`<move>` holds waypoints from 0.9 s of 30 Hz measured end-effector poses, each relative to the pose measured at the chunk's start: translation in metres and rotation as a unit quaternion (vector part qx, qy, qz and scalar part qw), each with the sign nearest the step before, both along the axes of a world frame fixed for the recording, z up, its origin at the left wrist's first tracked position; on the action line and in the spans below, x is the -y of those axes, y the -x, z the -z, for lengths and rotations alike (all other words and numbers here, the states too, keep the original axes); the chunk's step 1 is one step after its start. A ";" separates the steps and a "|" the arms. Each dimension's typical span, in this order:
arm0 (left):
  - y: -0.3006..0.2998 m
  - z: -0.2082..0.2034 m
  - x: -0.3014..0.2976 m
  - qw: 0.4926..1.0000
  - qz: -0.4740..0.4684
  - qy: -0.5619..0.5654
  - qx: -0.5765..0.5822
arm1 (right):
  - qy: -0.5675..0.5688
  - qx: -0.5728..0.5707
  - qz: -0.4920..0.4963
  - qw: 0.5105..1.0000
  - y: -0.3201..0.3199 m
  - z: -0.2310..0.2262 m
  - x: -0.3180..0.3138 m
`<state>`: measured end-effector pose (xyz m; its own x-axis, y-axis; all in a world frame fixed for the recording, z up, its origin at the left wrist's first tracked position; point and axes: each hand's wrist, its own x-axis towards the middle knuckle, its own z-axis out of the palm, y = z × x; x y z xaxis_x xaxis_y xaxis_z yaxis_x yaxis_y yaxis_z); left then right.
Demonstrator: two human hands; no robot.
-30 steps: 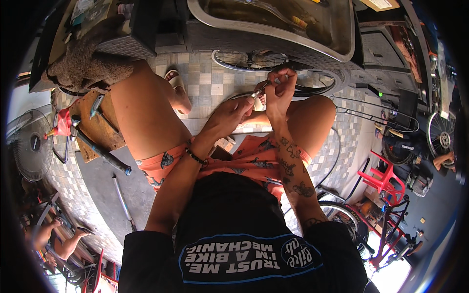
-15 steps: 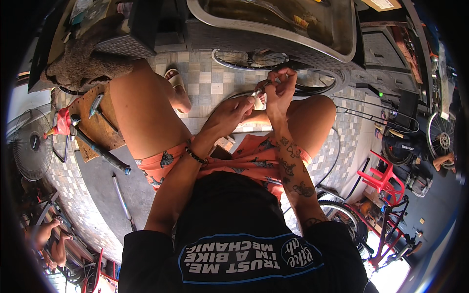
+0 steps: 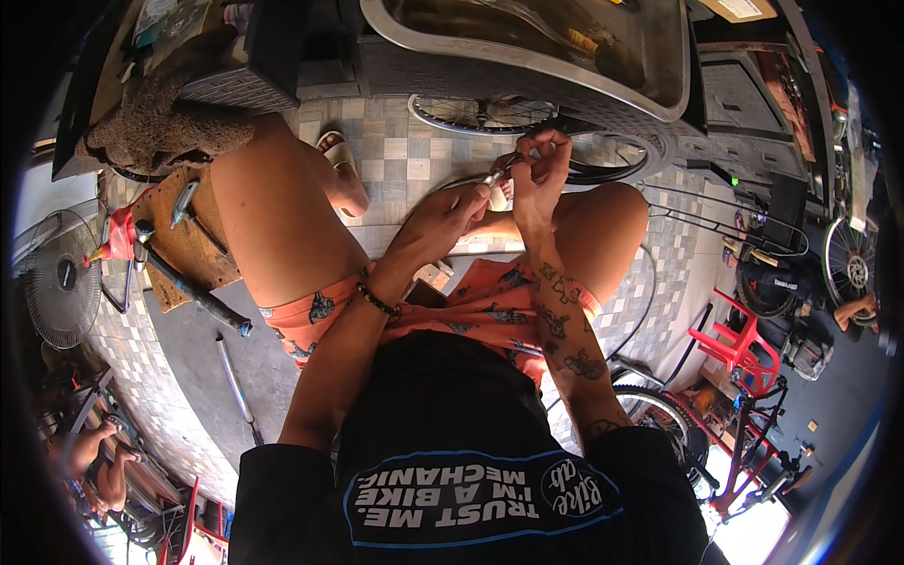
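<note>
A small silvery metal cylinder (image 3: 492, 178) with a darker, thin far end sits between my hands, above the gap between my knees. My left hand (image 3: 448, 217) is closed on its near end, thumb and fingers pinched together. At the far end my right hand (image 3: 540, 177) has its fingers curled in a pinch around the dark thin piece. Its exact kind is too small to make out, and my fingers hide part of it.
A metal basin (image 3: 527, 58) of murky liquid, with a brush in it, stands ahead. Below lie a spoked wheel (image 3: 482, 115) and a black tyre (image 3: 621, 162). Left are a brown cloth (image 3: 169, 122), a pump-like tool (image 3: 193, 287) and a fan (image 3: 64, 273); right, a red chair (image 3: 739, 344).
</note>
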<state>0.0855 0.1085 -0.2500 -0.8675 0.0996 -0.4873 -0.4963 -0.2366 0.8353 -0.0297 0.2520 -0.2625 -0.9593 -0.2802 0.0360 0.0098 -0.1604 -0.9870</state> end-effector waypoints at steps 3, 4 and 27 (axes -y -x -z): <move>0.000 0.000 0.000 1.000 -0.003 -0.007 -0.003 | -0.005 -0.003 0.003 1.000 0.000 -0.001 0.001; 0.000 -0.001 0.001 1.000 -0.002 -0.009 0.000 | -0.006 -0.004 0.004 1.000 0.000 -0.001 0.001; 0.007 -0.001 0.016 0.975 -0.182 -0.110 0.067 | -0.285 -0.347 -0.123 0.885 -0.025 -0.007 0.007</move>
